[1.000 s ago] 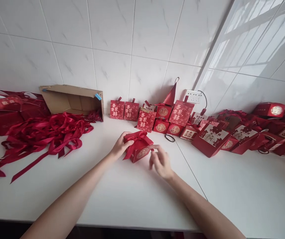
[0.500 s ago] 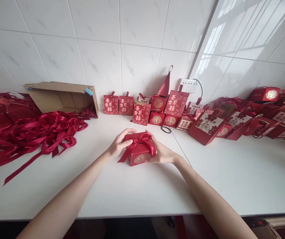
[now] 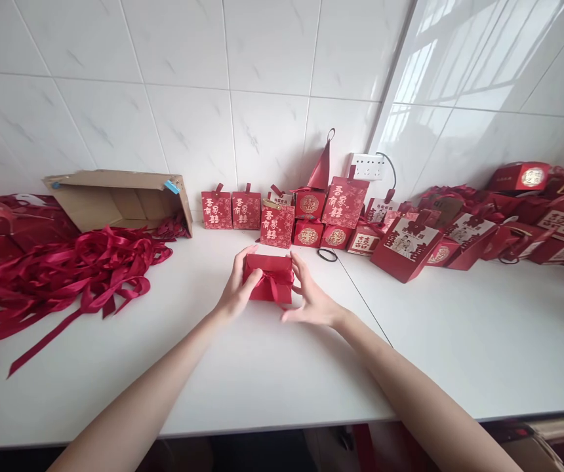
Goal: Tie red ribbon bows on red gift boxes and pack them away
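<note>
A small red gift box point(image 3: 268, 276) tied with a red ribbon bow sits between my hands on the white counter point(image 3: 242, 367). My left hand point(image 3: 237, 287) grips its left side, thumb over the top edge. On the box's right side is my right hand point(image 3: 311, 297), fingers spread, with the index finger touching the right edge and the thumb reaching under the bow.
A heap of loose red ribbons point(image 3: 65, 275) lies at the left beside an open cardboard box point(image 3: 119, 200) on its side. Several red gift boxes and bags point(image 3: 306, 219) line the tiled wall and spread along the right point(image 3: 483, 233). A black hair tie point(image 3: 328, 255) lies near them.
The box has been turned and tipped so its top faces me and moved slightly farther away. My right hand has opened from clasping the box to touching its right edge.
</note>
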The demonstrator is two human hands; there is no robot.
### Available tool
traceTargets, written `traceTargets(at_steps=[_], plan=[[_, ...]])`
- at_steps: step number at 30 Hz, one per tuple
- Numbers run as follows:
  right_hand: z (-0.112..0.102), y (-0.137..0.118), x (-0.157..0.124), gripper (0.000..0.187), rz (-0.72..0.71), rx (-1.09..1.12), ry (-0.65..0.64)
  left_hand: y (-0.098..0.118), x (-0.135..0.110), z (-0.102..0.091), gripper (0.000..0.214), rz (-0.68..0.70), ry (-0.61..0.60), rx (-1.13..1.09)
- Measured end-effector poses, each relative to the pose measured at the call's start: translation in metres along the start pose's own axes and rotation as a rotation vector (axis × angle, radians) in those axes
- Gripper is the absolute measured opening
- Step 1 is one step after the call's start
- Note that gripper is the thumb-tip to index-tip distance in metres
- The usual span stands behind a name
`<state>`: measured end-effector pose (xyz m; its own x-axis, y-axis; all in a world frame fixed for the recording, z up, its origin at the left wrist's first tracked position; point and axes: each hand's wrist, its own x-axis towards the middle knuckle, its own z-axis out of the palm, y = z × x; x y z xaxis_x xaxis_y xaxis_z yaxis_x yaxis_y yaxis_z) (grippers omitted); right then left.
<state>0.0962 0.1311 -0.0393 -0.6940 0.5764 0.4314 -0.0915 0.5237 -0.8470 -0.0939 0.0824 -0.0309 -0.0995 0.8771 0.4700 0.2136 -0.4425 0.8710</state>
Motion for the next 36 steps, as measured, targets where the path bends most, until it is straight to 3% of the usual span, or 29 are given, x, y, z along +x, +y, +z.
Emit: traceTargets(at_steps=[4, 7, 9, 12, 18, 26, 30, 36], plan=[[-0.008, -0.005, 0.001, 0.055, 0.073, 0.410, 0.125, -0.005, -0.004, 0.013, 0.043, 0.028, 0.128, 0.001], [-0.006, -0.006, 0.004, 0.043, 0.183, 0.350, 0.239, -0.009, -0.005, 0.017, 0.038, 0.034, 0.227, 0.055], [-0.003, -0.008, 0.006, 0.041, 0.203, 0.180, 0.286, -0.010, -0.005, 0.017, 0.039, 0.006, 0.268, 0.080], [-0.001, -0.009, 0.006, 0.041, 0.159, 0.026, 0.306, -0.009, -0.006, 0.014, 0.035, -0.046, 0.225, 0.110], [-0.013, -0.007, 0.005, 0.041, 0.158, 0.071, 0.289, -0.008, -0.005, 0.006, 0.032, 0.052, 0.127, 0.231], [-0.022, -0.011, 0.004, 0.038, 0.188, 0.143, 0.202, -0.005, -0.006, -0.002, 0.032, 0.201, 0.017, 0.188], [-0.023, -0.011, 0.003, 0.039, 0.206, 0.187, 0.188, 0.002, -0.007, -0.001, 0.031, 0.164, 0.008, 0.110], [-0.021, -0.011, 0.006, 0.040, 0.197, 0.194, 0.181, 0.004, -0.003, 0.000, 0.030, 0.009, 0.103, -0.036]])
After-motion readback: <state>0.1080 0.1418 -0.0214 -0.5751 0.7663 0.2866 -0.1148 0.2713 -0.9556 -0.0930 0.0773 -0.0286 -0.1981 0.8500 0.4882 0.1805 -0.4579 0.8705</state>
